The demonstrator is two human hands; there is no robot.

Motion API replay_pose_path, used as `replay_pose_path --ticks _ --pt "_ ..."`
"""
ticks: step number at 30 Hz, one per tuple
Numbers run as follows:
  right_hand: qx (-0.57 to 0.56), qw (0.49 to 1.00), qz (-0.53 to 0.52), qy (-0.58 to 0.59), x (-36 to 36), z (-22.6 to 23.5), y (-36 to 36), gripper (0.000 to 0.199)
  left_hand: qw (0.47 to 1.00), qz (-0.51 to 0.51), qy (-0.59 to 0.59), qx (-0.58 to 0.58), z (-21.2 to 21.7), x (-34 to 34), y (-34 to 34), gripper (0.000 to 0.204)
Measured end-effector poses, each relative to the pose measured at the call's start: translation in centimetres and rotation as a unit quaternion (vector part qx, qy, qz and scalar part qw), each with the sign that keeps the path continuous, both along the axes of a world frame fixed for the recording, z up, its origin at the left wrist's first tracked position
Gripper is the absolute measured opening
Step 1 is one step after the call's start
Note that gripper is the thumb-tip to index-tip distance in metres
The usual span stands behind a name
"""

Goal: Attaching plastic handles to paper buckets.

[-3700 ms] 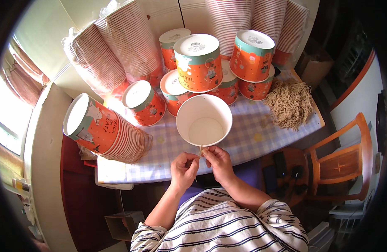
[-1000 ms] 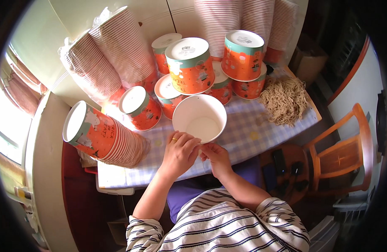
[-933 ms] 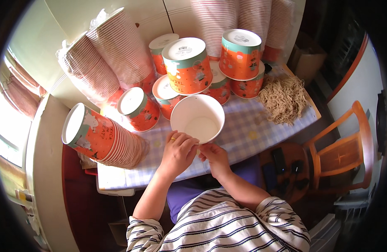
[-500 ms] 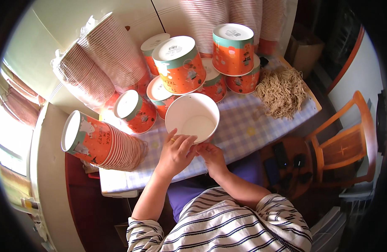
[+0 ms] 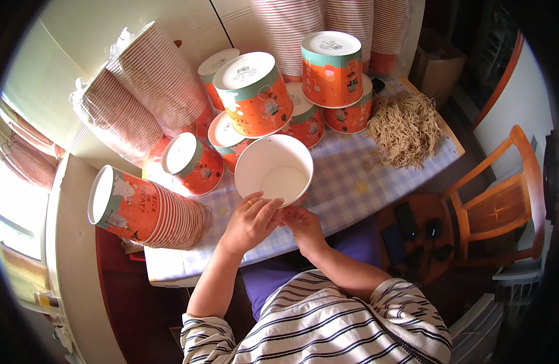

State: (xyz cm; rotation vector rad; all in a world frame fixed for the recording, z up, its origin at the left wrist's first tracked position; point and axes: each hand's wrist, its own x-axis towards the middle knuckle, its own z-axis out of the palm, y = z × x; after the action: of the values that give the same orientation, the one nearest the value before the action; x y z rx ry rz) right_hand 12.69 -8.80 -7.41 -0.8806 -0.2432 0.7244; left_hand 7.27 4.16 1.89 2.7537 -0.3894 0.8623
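One hand [image 5: 248, 225], the left, has moved onto the bucket [image 5: 255, 165].

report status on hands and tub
Left hand over near rim of open white-lined round paper tub. Right hand just outside that rim. Inverted round orange-green paper tubs close behind.

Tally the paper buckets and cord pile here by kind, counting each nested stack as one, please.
Visible upside-down orange-and-green single buckets: 7
Mouth-up, white-lined bucket at the hands: 1
Tall nested bucket stacks at the back: 5
Nested bucket stack at the table's left: 1
Tangled tan cord pile: 1
Total: 15
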Motion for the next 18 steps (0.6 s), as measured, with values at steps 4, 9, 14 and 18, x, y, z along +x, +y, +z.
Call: replay_pose_path --ticks 4,9,14,18 --pt "0.006 1.000 0.002 0.004 0.0 0.1 -0.1 0.012 1.000 0.002 -0.013 -0.012 -0.2 0.1 0.1 0.034" --pt "-0.010 1.000 0.006 0.002 0.1 0.1 -0.2 0.012 1.000 0.001 -0.010 -0.021 -0.2 0.2 0.1 0.030" --pt "-0.016 1.000 0.023 0.011 0.0 0.9 -0.6 0.014 0.999 0.000 0.008 -0.041 0.3 0.2 0.2 0.026" --pt "0.003 0.999 0.045 0.015 -0.2 1.4 -1.1 0.017 0.996 0.014 0.016 -0.085 0.9 0.2 -0.1 0.029"
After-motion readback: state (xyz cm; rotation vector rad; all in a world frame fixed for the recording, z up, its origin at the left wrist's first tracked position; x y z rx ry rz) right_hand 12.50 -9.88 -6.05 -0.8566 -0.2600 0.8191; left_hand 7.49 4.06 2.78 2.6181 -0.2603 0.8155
